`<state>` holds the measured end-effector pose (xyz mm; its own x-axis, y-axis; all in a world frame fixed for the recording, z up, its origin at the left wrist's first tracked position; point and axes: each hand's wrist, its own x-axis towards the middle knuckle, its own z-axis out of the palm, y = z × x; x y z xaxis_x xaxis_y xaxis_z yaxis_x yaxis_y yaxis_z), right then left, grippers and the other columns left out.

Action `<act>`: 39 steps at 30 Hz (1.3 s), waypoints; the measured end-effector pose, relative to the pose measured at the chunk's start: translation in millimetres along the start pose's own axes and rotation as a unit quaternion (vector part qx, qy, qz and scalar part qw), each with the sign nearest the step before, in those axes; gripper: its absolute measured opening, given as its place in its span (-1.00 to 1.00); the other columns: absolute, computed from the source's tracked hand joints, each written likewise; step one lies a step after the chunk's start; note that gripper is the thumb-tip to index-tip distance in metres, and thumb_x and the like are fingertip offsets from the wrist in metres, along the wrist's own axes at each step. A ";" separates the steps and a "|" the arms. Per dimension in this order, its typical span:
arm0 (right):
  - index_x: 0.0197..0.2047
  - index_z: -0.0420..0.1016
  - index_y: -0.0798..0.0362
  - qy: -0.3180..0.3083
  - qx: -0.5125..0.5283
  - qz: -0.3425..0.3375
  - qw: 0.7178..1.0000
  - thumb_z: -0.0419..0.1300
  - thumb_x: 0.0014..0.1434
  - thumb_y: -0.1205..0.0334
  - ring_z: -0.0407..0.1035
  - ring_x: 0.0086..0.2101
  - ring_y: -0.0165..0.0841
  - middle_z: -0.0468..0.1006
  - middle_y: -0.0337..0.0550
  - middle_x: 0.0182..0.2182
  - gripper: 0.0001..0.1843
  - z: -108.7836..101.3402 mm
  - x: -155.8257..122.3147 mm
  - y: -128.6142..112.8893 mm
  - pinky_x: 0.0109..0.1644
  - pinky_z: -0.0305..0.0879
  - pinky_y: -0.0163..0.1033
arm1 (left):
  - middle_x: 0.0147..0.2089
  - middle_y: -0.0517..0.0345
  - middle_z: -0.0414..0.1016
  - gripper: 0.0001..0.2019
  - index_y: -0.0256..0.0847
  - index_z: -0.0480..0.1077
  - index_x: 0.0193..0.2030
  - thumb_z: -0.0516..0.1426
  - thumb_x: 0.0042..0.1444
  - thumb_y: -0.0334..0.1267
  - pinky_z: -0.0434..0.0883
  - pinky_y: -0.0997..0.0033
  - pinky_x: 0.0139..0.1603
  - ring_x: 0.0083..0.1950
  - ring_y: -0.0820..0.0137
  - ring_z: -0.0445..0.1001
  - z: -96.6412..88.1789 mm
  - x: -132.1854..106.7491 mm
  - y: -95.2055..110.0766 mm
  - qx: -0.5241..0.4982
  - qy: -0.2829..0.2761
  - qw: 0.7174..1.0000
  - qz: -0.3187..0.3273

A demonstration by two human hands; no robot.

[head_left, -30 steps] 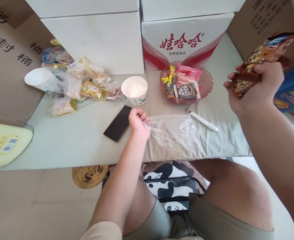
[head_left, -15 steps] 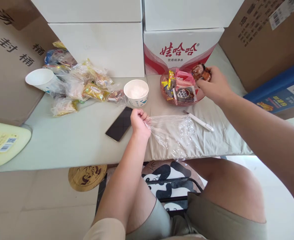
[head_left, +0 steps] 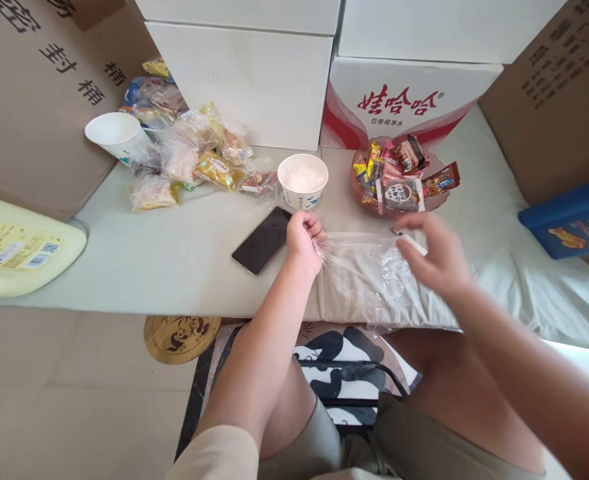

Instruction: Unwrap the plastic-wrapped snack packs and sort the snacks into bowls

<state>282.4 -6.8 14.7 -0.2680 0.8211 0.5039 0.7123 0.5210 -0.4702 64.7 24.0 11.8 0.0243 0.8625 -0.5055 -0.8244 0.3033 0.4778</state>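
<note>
My left hand (head_left: 305, 243) is closed around the gathered end of a clear plastic bag (head_left: 369, 277), which lies limp across the cloth to the right. My right hand (head_left: 437, 257), slightly blurred, has its fingers apart and holds nothing; it hovers near the bag's far end, partly covering a white pen-like tool (head_left: 410, 241). Just beyond it stands a pink bowl (head_left: 374, 203) of wrapped snacks, with a brown snack packet (head_left: 441, 187) resting at its right rim. A white paper cup (head_left: 303, 183) and a black smartphone (head_left: 263, 240) are close to my left hand.
Several bagged snacks (head_left: 189, 157) are heaped at the back left beside a tipped paper cup (head_left: 117, 133). White boxes (head_left: 239, 87) form the back wall, cardboard boxes (head_left: 49, 100) the sides. A pale yellow jug (head_left: 29, 250) lies at left. The covered surface's front edge runs above my knees.
My right hand has let go of brown snack packets, now in the bowl, and come back toward the bag. My left hand still grips the bag. The camera view has shifted left.
</note>
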 end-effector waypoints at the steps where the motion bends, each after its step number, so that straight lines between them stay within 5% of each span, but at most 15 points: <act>1: -0.05 0.43 -0.04 -0.038 0.023 -0.023 0.999 0.15 0.23 0.18 0.52 -0.17 -0.16 0.59 -0.05 -0.18 -0.78 9.0 -19.2 -6.0 -0.08 0.44 -0.02 | -0.64 0.38 -0.22 -0.74 -0.16 -0.02 -0.59 0.00 0.04 -0.35 -0.12 0.55 -0.65 -0.68 0.58 -0.17 -0.7 0.6 -1.9 0.014 -0.010 1.000 -0.005; 3: -0.02 0.43 -0.05 -0.090 0.052 -0.056 0.993 0.13 0.25 0.19 0.53 -0.11 -0.15 0.61 -0.05 -0.14 -0.77 27.4 -49.8 -12.6 -0.04 0.47 -0.01 | -0.64 0.38 -0.20 -0.73 -0.17 -0.01 -0.60 0.02 0.04 -0.35 -0.10 0.55 -0.63 -0.66 0.58 -0.16 -3.8 3.9 -6.4 0.057 -0.006 0.998 0.017; 6: 0.03 0.46 -0.03 -0.090 0.009 -0.041 0.995 0.13 0.24 0.24 0.43 0.12 -0.02 0.61 -0.01 -0.01 -0.72 46.3 -72.5 -11.7 0.15 0.38 0.16 | -0.63 0.35 -0.05 -0.74 -0.19 0.06 -0.61 0.05 0.02 -0.37 0.03 0.56 -0.57 -0.62 0.57 -0.02 -12.7 11.8 -11.0 0.156 0.032 0.977 0.141; 10: 0.07 0.50 0.00 -0.098 -0.037 0.015 0.994 0.12 0.25 0.25 0.36 0.21 0.03 0.56 0.04 0.12 -0.67 49.9 -75.5 -6.2 0.22 0.31 0.23 | -0.41 0.22 0.35 -0.93 -0.16 0.31 -0.43 0.11 0.06 -0.33 0.34 0.47 -0.19 -0.31 0.43 0.37 -23.7 11.9 -10.2 0.333 0.045 0.892 0.302; 13: 0.07 0.51 0.03 -0.093 -0.066 0.060 0.992 0.11 0.27 0.24 0.34 0.23 0.06 0.53 0.07 0.17 -0.67 48.6 -73.3 -9.2 0.26 0.26 0.26 | -0.07 0.08 0.43 -0.80 -0.11 0.38 -0.16 0.20 0.03 -0.26 0.31 0.24 0.19 0.07 0.25 0.39 -25.7 -8.2 -14.3 0.492 0.066 0.757 0.425; 16: 0.11 0.50 0.02 -0.085 -0.077 0.108 0.988 0.10 0.28 0.22 0.27 0.27 0.10 0.47 0.10 0.22 -0.63 51.1 -71.6 -13.9 0.29 0.19 0.33 | 0.02 -0.06 0.42 -0.77 -0.13 0.39 -0.11 0.17 0.09 -0.16 0.29 0.08 0.28 0.16 0.13 0.39 -24.5 -41.0 -29.3 0.624 -0.038 0.612 0.485; 19: 0.16 0.47 0.04 -0.079 -0.060 0.142 0.985 0.12 0.24 0.23 0.23 0.29 0.14 0.44 0.13 0.24 -0.58 52.3 -69.9 -11.9 0.31 0.16 0.35 | 0.17 -0.10 0.46 -0.68 -0.08 0.46 -0.04 0.22 0.06 -0.09 0.21 -0.06 0.39 0.27 0.03 0.38 -25.2 -68.2 -46.9 0.767 -0.200 0.471 0.386; 21: 0.16 0.47 0.06 -0.067 -0.020 0.144 0.987 0.11 0.23 0.26 0.24 0.28 0.11 0.44 0.14 0.24 -0.57 48.3 -69.7 -7.1 0.31 0.20 0.31 | 0.33 -0.05 0.39 -0.52 0.00 0.44 0.14 0.26 0.04 -0.11 0.01 -0.24 0.47 0.42 -0.05 0.23 -28.0 -75.6 -53.0 0.833 -0.249 0.385 0.309; 24: 0.11 0.47 0.03 -0.037 0.072 0.120 0.990 0.03 0.27 0.33 0.34 0.23 -0.04 0.48 0.09 0.20 -0.62 32.9 -72.3 0.3 0.30 0.31 0.15 | 0.41 0.05 0.33 -0.59 0.07 0.47 0.14 0.18 0.14 -0.26 -0.12 -0.38 0.48 0.50 -0.02 0.14 -34.9 -70.7 -48.1 0.875 -0.236 0.335 0.257; 26: 0.06 0.47 -0.02 -0.023 0.113 0.097 0.989 -0.01 0.26 0.39 0.40 0.17 -0.12 0.53 0.02 0.14 -0.62 18.9 -75.1 4.0 0.27 0.36 0.10 | 0.35 0.11 0.42 -0.74 0.02 0.56 -0.11 0.10 0.17 -0.34 -0.15 -0.40 0.48 0.49 0.02 0.19 -40.5 -62.2 -36.9 0.875 -0.204 0.356 0.255; 28: 0.03 0.46 -0.06 -0.018 0.131 0.069 0.989 -0.02 0.17 0.46 0.43 0.14 -0.13 0.56 -0.04 0.10 -0.56 5.7 -77.6 7.8 0.24 0.38 0.10 | 0.21 0.12 0.55 -0.79 -0.04 0.55 -0.31 0.08 0.16 -0.34 -0.15 -0.39 0.48 0.43 0.03 0.30 -46.6 -54.2 -23.0 0.849 -0.168 0.425 0.265; 32: 0.16 0.36 -0.08 -0.073 0.144 0.014 0.987 -0.05 -0.06 0.55 0.37 0.20 -0.12 0.46 -0.05 0.22 -0.29 -8.3 -79.3 17.3 0.26 0.34 0.15 | -0.11 0.07 0.69 -0.86 -0.07 0.54 -0.39 0.15 0.11 -0.23 0.14 -0.17 0.43 0.14 0.09 0.57 -58.6 -47.2 0.3 0.706 -0.075 0.649 0.273; 34: 0.24 0.31 -0.08 -0.117 0.124 -0.018 0.985 -0.03 -0.08 0.54 0.27 0.28 -0.09 0.36 -0.04 0.31 -0.22 -6.5 -80.4 18.9 0.30 0.28 0.20 | -0.21 0.06 0.69 -0.87 -0.08 0.57 -0.39 0.19 0.08 -0.19 0.40 0.08 0.21 -0.04 0.16 0.62 -62.7 -47.9 5.4 0.624 -0.032 0.738 0.255; 36: 0.31 0.26 -0.08 -0.157 0.093 -0.046 0.982 0.07 -0.02 0.48 0.13 0.36 0.00 0.24 0.00 0.39 -0.22 0.4 -82.9 15.3 0.35 0.17 0.29 | -0.28 0.05 0.68 -0.87 -0.12 0.59 -0.40 0.21 0.04 -0.20 0.48 0.32 -0.05 -0.17 0.25 0.61 -65.5 -49.3 5.8 0.575 -0.007 0.781 0.243; 39: 0.31 0.30 -0.10 -0.188 0.071 -0.075 0.977 0.27 0.06 0.29 0.02 0.40 0.11 0.17 0.02 0.43 -0.28 13.6 -87.2 1.9 0.37 0.07 0.37 | -0.33 0.03 0.66 -0.86 -0.17 0.59 -0.43 0.23 0.04 -0.20 0.45 0.43 -0.16 -0.24 0.31 0.58 -70.3 -49.8 0.9 0.564 -0.016 0.791 0.236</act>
<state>298.3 -74.2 -40.0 -0.6002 0.7471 0.2857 0.5570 0.6467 -0.5211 23.0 -47.1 -13.1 -0.1073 0.9918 -0.0690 0.2828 0.0970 0.9543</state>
